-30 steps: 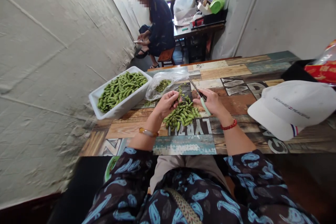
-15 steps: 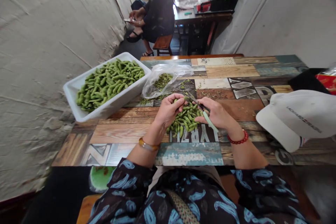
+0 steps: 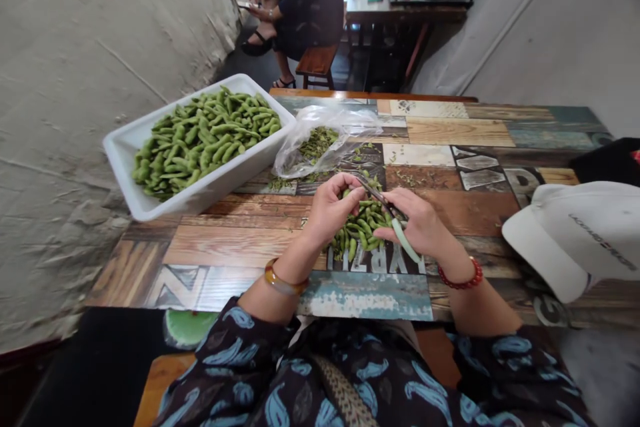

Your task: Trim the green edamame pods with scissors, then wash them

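Note:
Scissors with a pale green handle [image 3: 406, 241] are held in my right hand [image 3: 417, 221], their blades pointing up and left toward my left hand. Fingers of my left hand [image 3: 336, 205] are pinched around a green pod, mostly hidden, close to the blade tips. Beneath both hands lies a pile of green pods [image 3: 361, 235] on the patterned table [image 3: 210, 243]. Just beyond, a clear plastic bag [image 3: 293, 155] holds small green trimmings [image 3: 320, 141], with more bits scattered beside it.
A white tub [image 3: 200, 203] heaped with pods [image 3: 205, 137] stands at the left by the wall. At the right lies a white cap [image 3: 575, 233]. Past the table, a seated person [image 3: 313, 7] holds a phone near a wooden stool [image 3: 317, 61] and another table [image 3: 373, 10].
The view has tilted down and shifted slightly. My hands remain close together over the pile, with the scissors and pod still held.

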The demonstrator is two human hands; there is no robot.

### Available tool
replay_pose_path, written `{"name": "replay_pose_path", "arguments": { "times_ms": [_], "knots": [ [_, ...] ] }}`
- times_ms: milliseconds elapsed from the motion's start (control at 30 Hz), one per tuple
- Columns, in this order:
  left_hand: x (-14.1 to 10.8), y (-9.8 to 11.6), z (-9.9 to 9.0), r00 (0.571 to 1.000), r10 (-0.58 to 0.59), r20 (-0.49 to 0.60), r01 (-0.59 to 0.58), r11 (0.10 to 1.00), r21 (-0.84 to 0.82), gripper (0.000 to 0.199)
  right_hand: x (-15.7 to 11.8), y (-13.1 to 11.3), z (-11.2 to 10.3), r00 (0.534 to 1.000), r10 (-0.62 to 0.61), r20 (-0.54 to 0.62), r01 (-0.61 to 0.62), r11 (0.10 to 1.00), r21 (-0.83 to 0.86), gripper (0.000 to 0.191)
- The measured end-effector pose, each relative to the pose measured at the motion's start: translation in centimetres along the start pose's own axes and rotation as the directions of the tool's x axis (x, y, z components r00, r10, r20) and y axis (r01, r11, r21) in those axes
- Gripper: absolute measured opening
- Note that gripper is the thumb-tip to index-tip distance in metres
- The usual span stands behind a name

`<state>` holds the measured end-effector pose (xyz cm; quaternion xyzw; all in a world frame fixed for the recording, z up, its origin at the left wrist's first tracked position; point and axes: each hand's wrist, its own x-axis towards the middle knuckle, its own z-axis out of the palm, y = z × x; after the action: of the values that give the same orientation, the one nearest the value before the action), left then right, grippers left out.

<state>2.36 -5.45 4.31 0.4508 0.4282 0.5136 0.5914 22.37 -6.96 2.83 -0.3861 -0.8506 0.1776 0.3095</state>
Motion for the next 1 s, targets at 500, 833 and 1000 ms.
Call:
{"name": "replay_pose_path", "arguments": {
  "times_ms": [500,833,1000],
  "knots": [
    [0.1,-0.7,0.0,0.994,0.011,0.113,-0.022,0.996,0.089,0.025,0.1,0.1,1.5,0.997,-0.032,-0.07,0.03,0.999,-0.037,0.048],
    [0.4,-0.4,-0.7,0.988,0.021,0.15,-0.045,0.987,0.156,0.023,0.2,0.1,1.1,0.999,-0.033,-0.001,0.033,0.999,-0.013,0.031],
    [0.4,0.1,-1.3,0.983,-0.024,0.184,-0.004,0.989,0.149,0.023,0.2,-0.4,1.1,1.0,-0.023,0.005,0.023,1.0,-0.008,0.028]
  ]
}}
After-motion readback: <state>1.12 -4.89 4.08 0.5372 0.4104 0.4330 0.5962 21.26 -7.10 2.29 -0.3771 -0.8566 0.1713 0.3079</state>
